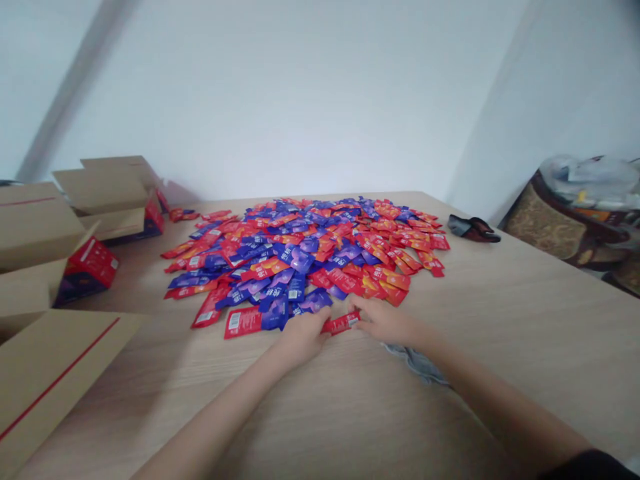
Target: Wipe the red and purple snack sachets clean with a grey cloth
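Note:
Between my two hands a red sachet (343, 323) with white print lies at the near edge of a heap. My left hand (307, 333) closes on its left end, and my right hand (377, 319) pinches its right end. Behind them spreads a large pile of red and purple sachets (300, 257), some with orange patterns and white lettering. Just left of my left hand, a red sachet with a barcode (243, 322) rests flat on the table (320, 413). My fingertips are partly hidden.
Opened cardboard boxes (30, 227) with red and purple sides stand at the left, flaps out. A dark sunglasses-like object (473, 229) lies at the right. Some grey-blue cloth (417, 363) is under my right forearm. A patterned chair (550, 213) holding plastic bags stands beyond the table's right edge.

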A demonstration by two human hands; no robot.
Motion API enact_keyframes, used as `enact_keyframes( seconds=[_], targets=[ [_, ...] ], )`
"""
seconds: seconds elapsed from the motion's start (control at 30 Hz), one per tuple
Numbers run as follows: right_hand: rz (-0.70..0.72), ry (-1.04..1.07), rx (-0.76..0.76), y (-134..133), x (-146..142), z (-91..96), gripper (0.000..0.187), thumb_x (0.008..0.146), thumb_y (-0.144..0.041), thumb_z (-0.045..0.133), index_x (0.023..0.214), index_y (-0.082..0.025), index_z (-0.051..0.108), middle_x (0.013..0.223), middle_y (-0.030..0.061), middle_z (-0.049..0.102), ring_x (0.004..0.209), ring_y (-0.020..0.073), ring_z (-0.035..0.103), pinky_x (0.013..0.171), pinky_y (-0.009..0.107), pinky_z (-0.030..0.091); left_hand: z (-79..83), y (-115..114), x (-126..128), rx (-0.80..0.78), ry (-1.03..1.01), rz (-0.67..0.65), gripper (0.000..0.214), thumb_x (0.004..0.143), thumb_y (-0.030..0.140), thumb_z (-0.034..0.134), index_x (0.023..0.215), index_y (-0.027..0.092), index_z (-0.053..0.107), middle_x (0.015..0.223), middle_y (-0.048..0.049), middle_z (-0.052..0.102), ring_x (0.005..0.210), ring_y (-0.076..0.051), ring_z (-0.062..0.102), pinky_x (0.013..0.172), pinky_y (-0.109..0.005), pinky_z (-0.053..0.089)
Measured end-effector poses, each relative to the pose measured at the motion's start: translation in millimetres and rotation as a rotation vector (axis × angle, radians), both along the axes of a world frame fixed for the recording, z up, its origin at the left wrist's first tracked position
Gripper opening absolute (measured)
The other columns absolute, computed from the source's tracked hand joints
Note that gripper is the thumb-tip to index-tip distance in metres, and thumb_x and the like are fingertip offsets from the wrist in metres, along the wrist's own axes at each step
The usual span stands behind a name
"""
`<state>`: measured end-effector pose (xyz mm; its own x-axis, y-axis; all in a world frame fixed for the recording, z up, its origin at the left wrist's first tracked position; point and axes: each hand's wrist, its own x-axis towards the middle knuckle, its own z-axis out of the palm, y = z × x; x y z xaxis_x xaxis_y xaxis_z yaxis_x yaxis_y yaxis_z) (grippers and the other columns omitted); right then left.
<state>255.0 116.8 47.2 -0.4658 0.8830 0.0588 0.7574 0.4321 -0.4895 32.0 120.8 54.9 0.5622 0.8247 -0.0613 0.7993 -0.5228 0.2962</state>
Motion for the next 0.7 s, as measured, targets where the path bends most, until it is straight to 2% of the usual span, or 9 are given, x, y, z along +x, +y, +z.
enact_keyframes(
  seconds=[0.07, 0.17, 0.3, 0.43, 0.57, 0.7],
  targets=[
    [0.012, 0.062, 0.047, 20, -4, 12.6, 0.015, 0.088, -0.018, 0.055, 0.099, -0.019, 0.064, 0.087, 0.0017, 0.070, 0.078, 0.0159, 0.063, 0.069, 0.025, 0.043, 12.3, 18, -8, 0.043, -0.002, 0.025, 0.027, 0.089, 0.024, 0.054, 0.115, 0.022, 0.058, 0.099, -0.0051, 0.073, 0.087, -0.023, 0.070, 0.069, -0.027, 0.049],
    [-0.031, 0.056, 0.178, 62, -12, 33.8, 0.019, 0.091, -0.016, 0.050, 0.089, -0.019, 0.069, 0.083, 0.0028, 0.071, 0.077, 0.0161, 0.064, 0.070, 0.024, 0.042, 32.9, 58, -12, 0.107, -0.016, 0.021, 0.032, 0.092, 0.025, 0.050, 0.123, 0.025, 0.057, 0.105, -0.0039, 0.073, 0.094, -0.021, 0.070, 0.074, -0.026, 0.050],
    [-0.144, 0.060, 0.273, 136, -28, 59.7, 0.025, 0.093, -0.016, 0.046, 0.100, -0.019, 0.070, 0.093, 0.0058, 0.073, 0.089, 0.0181, 0.066, 0.080, 0.026, 0.045, 53.9, 132, -7, 0.230, -0.018, 0.070, 0.042, 0.094, 0.020, 0.044, 0.135, 0.024, 0.053, 0.121, -0.0062, 0.069, 0.110, -0.022, 0.065, 0.090, -0.028, 0.049],
    [-0.265, 0.025, 0.291, 214, -40, 71.8, 0.024, 0.095, -0.020, 0.049, 0.111, -0.020, 0.067, 0.113, 0.0081, 0.069, 0.106, 0.0194, 0.063, 0.092, 0.030, 0.046, 64.6, 212, 0, 0.337, 0.004, 0.198, 0.043, 0.097, 0.020, 0.040, 0.138, 0.027, 0.052, 0.120, -0.0082, 0.069, 0.113, -0.025, 0.064, 0.094, -0.034, 0.048],
    [-0.395, -0.045, 0.222, 281, -29, 61.0, 0.034, 0.093, -0.035, 0.060, 0.123, -0.018, 0.059, 0.126, 0.0097, 0.060, 0.110, 0.0227, 0.060, 0.094, 0.044, 0.050, 59.0, 278, 0, 0.383, 0.023, 0.315, 0.041, 0.098, 0.025, 0.047, 0.139, 0.026, 0.050, 0.132, -0.0101, 0.061, 0.118, -0.026, 0.059, 0.100, -0.041, 0.047],
    [-0.467, -0.073, 0.100, 326, 5, 33.2, 0.037, 0.093, -0.038, 0.059, 0.125, -0.017, 0.057, 0.125, 0.0095, 0.059, 0.106, 0.0221, 0.061, 0.089, 0.044, 0.054, 29.7, 325, -8, 0.333, 0.040, 0.404, 0.046, 0.094, 0.040, 0.059, 0.135, 0.019, 0.051, 0.139, -0.0117, 0.051, 0.121, -0.028, 0.054, 0.101, -0.054, 0.045]
  ],
)
